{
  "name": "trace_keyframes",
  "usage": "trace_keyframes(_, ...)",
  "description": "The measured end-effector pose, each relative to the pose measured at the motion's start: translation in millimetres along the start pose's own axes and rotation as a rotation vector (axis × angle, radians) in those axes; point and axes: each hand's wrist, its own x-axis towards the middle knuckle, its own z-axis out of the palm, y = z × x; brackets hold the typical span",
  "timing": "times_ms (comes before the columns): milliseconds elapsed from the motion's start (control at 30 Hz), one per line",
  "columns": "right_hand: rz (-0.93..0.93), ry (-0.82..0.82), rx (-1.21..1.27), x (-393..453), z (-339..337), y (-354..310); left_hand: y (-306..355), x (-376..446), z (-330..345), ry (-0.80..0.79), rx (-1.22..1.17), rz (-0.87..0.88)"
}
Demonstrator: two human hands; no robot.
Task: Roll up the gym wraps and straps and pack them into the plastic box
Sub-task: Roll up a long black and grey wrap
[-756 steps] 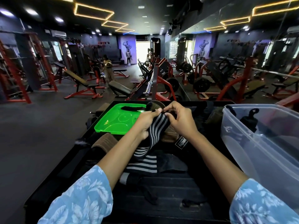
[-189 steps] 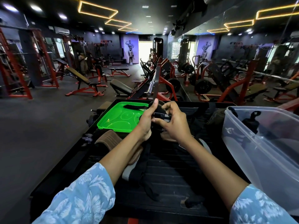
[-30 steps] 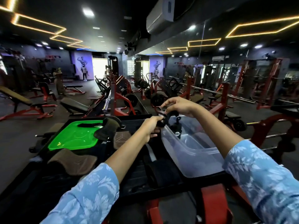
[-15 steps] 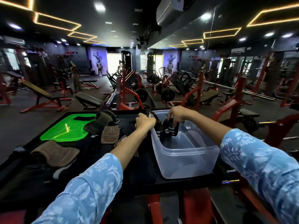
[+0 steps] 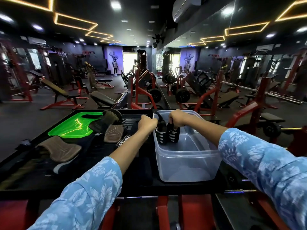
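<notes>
The right hand grips the top of a rolled striped wrap, now lowered deeper into the clear plastic box than half a second ago, against the far wall at about 11 o'clock inside it. Beside it stands a second rolled wrap, touching the first. The left hand is curled at the box's left rim; whether it pinches that wrap's loop cannot be told. At 9 o'clock from the box lie brown leather grips on the black table, and farther out at 10 o'clock the green lid, unmoved.
</notes>
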Motion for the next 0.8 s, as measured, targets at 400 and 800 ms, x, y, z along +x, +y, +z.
trace_keyframes(400,0.004,0.219,0.106,-7.5,-25.2,-26.9,0.3,-10.2,-26.1,-0.044,-0.071,0.017)
trace_keyframes(800,-0.285,0.105,0.075,-29.0,-25.5,-196.4,-75.6,-26.2,-142.8,0.073,0.192,-0.033)
